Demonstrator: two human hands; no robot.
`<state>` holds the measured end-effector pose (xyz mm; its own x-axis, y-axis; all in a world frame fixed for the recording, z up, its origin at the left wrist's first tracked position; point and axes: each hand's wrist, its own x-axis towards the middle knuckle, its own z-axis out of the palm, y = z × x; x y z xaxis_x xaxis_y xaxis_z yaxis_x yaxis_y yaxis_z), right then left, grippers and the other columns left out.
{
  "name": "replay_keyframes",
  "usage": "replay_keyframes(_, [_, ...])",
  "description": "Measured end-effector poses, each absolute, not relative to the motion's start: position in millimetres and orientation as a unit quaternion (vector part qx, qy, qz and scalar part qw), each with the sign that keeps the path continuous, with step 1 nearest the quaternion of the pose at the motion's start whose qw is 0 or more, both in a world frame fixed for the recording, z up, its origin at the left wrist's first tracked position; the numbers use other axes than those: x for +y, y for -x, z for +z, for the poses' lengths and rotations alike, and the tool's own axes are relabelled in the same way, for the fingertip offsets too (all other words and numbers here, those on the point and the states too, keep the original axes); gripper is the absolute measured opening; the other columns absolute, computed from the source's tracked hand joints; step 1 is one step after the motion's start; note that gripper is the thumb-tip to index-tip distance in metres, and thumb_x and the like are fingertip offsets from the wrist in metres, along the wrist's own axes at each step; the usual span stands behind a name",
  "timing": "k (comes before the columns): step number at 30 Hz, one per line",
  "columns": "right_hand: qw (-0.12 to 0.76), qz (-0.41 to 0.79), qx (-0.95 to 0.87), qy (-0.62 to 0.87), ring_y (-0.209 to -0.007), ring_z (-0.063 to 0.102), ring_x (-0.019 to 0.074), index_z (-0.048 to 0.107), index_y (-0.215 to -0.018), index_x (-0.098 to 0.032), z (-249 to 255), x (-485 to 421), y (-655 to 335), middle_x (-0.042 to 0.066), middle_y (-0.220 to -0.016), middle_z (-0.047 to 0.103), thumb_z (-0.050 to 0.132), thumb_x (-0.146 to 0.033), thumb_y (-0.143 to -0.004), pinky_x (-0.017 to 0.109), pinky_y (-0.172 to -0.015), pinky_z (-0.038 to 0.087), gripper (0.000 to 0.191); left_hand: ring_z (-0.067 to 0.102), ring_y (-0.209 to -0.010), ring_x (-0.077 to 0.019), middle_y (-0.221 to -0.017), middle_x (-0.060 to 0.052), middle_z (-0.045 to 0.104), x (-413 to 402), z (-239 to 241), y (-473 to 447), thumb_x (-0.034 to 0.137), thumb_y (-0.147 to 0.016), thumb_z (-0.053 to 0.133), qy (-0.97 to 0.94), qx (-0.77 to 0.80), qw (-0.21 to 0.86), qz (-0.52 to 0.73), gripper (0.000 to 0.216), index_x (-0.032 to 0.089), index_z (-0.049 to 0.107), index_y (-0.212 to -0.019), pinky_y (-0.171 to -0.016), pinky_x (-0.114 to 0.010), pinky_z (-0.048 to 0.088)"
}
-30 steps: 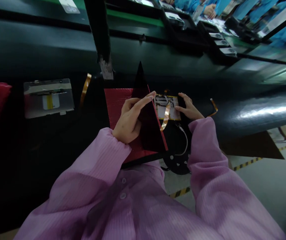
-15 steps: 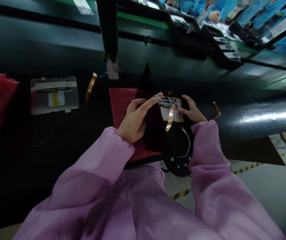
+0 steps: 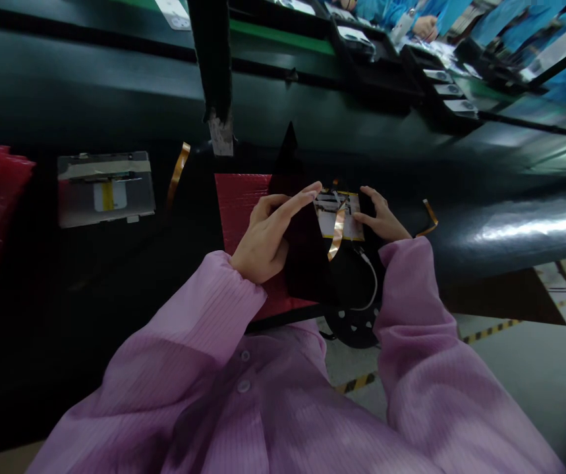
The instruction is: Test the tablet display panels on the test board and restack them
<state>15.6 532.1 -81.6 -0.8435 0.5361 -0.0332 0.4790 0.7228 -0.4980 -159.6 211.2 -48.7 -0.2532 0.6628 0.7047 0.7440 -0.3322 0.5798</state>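
A dark, glossy flat panel [image 3: 307,257] stands tilted in front of me. My left hand [image 3: 265,237] is at its left face, index finger stretched across to its far edge and the other fingers curled; the thumb is partly hidden. Beside the panel lies an opened flat electronic device [image 3: 352,227] with a pale, yellow-edged inside. A copper-coloured flex cable [image 3: 337,234] hangs over it. My right hand [image 3: 384,217] grips the device's right side, thumb on the pale part and fingers at the upper edge. A white cable [image 3: 372,270] runs below the device.
Red bubble wrap [image 3: 236,210] lies beneath the panel. To the left are a grey device part [image 3: 78,204], another copper strip [image 3: 178,172] and more red wrap [image 3: 0,217]. A dark post [image 3: 212,66] rises ahead. Black trays [image 3: 376,82] and blue-sleeved people occupy the far side.
The view shifts very slightly. Both hands, the panel and the device keep nearly the same places. A co-worker's hand in the background has moved a little.
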Motion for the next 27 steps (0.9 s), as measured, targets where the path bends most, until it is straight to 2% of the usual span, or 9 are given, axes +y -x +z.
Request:
replay_keyframes(8, [0.062,0.250,-0.927,0.271,-0.149,0.021,0.0328,0.035,-0.148,-0.022,-81.8,531.6,-15.5,0.011,-0.156,0.033,0.061,-0.048,-0.077,0.051,-0.124,0.017,0.080,0.047,-0.133,-0.0233,-0.156,-0.007,0.042,212.9,-49.8,161.0,0.001,-0.085,0.037,0.635,-0.597,0.087,-0.483,0.066,0.025,0.035,-0.146,-0.101,-0.044,0.041])
replay_keyframes(14, [0.062,0.252,-0.926,0.275,-0.148,0.022,0.0318,0.034,-0.149,-0.024,-79.2,529.1,-16.1,0.010,-0.155,0.033,0.061,-0.049,-0.077,0.050,-0.124,0.018,0.081,0.044,-0.134,-0.0230,-0.156,-0.005,0.042,215.1,-53.3,157.2,0.004,-0.089,0.037,0.621,-0.606,0.092,-0.488,0.064,0.029,0.032,-0.148,-0.104,-0.046,0.038])
replay_keyframes(19, [0.059,0.257,-0.925,0.275,-0.148,0.022,0.0333,0.034,-0.148,-0.028,-75.8,526.5,-15.8,0.008,-0.156,0.033,0.062,-0.049,-0.077,0.054,-0.123,0.018,0.079,0.041,-0.134,-0.0236,-0.157,-0.004,0.040,216.5,-55.4,156.1,0.007,-0.092,0.036,0.620,-0.601,0.087,-0.498,0.063,0.032,0.029,-0.150,-0.105,-0.047,0.037])
replay_keyframes(27, [0.064,0.254,-0.925,0.276,-0.148,0.022,0.0332,0.034,-0.148,-0.028,-78.7,527.4,-16.0,0.008,-0.155,0.034,0.061,-0.050,-0.077,0.054,-0.123,0.018,0.079,0.038,-0.138,-0.0237,-0.158,-0.008,0.038,216.1,-56.8,156.2,0.008,-0.092,0.037,0.625,-0.598,0.079,-0.495,0.061,0.028,0.029,-0.149,-0.108,-0.046,0.035])
